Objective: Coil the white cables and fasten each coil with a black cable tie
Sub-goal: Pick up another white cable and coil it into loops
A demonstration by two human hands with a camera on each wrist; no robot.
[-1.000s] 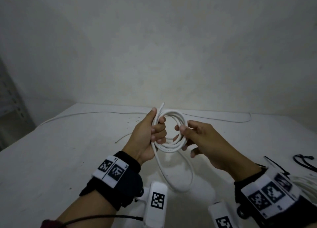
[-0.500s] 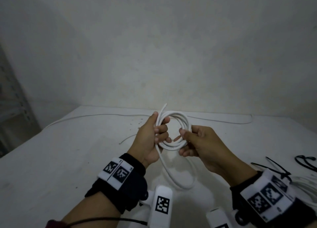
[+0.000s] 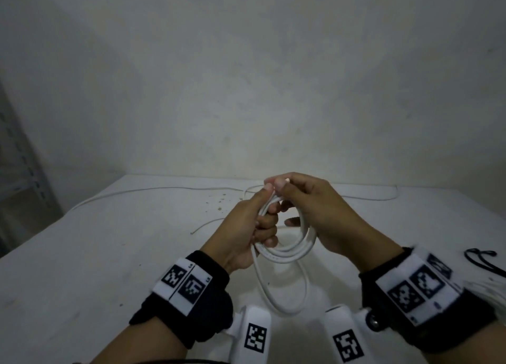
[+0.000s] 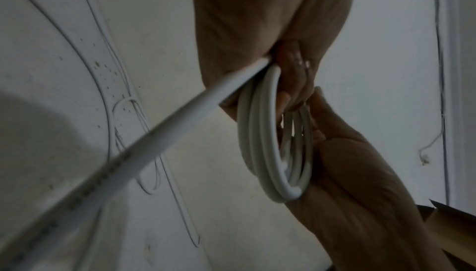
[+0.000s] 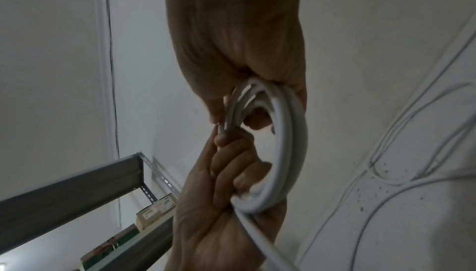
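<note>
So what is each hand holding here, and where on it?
Both hold the white cable coil: left hand grips its left side, right hand pinches its top.

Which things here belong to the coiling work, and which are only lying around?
Job: white cable coil, gripped by left hand and right hand; black cable ties; loose white cable on the table.

Lying about: metal shelf; debris specks.

White cable (image 3: 284, 254), black cable tie (image 3: 479, 257), white table (image 3: 82, 267), black wristbands (image 3: 191, 306) bearing black-and-white square markers.
</note>
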